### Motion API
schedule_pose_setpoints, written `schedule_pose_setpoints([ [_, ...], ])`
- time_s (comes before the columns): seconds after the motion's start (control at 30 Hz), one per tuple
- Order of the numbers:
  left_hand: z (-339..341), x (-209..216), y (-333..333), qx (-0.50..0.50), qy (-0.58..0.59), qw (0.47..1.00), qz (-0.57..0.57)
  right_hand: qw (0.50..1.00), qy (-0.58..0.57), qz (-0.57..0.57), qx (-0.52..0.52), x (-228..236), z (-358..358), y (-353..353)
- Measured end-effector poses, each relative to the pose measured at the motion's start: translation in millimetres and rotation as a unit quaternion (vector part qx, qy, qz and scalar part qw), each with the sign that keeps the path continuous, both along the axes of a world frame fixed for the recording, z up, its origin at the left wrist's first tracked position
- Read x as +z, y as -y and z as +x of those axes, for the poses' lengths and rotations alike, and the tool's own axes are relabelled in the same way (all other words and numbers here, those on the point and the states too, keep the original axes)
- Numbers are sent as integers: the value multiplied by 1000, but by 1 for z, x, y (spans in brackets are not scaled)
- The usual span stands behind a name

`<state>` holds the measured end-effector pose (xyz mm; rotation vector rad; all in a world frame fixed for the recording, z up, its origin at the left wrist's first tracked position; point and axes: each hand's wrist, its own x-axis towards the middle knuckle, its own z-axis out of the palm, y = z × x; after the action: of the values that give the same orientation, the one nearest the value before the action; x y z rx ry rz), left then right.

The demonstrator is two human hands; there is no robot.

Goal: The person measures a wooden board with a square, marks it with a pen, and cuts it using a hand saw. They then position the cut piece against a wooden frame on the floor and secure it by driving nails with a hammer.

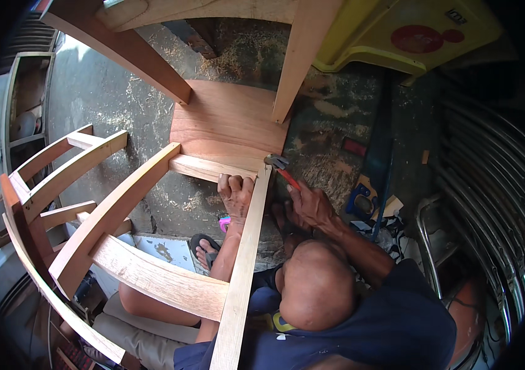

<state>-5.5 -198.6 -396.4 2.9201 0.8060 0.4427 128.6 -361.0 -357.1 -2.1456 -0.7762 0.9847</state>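
My right hand [312, 206] grips a claw hammer [287, 177] by its red handle. The hammer's head is at the corner where a pale wooden rail [204, 167] meets a long straight wooden post [242, 265]; I cannot tell whether it touches the wood. My left hand [236, 196] has its fingers curled over that rail, close to the same corner. A darker curved wooden piece [117, 213] joins the rail's other end. Nearer to me, a wide curved slat [161, 271] spans to the post. Any nail at the joint is too small to make out.
A curved wooden panel [228, 120] lies beyond the rail. Another wooden frame [151, 55] stands at the far side, beside a yellow plastic chair [361, 46]. A blue-handled saw [361, 198] and stacked metal tubes [491, 185] are right. Wood shavings litter the floor; my sandalled foot [204, 250] is below.
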Motion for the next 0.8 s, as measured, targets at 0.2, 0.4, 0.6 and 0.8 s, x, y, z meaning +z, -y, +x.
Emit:
schedule_pose_setpoints([
  [0.2, -12, -13, 0, -13, -21, 1000, -18, 999, 37, -31, 10, -2, -7, 0],
  [0.4, -14, -16, -9, -46, -42, 998, 6, 991, 12, 23, -131, -1, -8, 13],
  [0.6, -30, 7, -23, -89, -88, 991, -41, 986, 90, -53, -127, -48, -5, 51],
  [0.8, -57, 52, -55, -80, 3, 986, -146, 966, 255, -5, -38, -31, -2, 55],
])
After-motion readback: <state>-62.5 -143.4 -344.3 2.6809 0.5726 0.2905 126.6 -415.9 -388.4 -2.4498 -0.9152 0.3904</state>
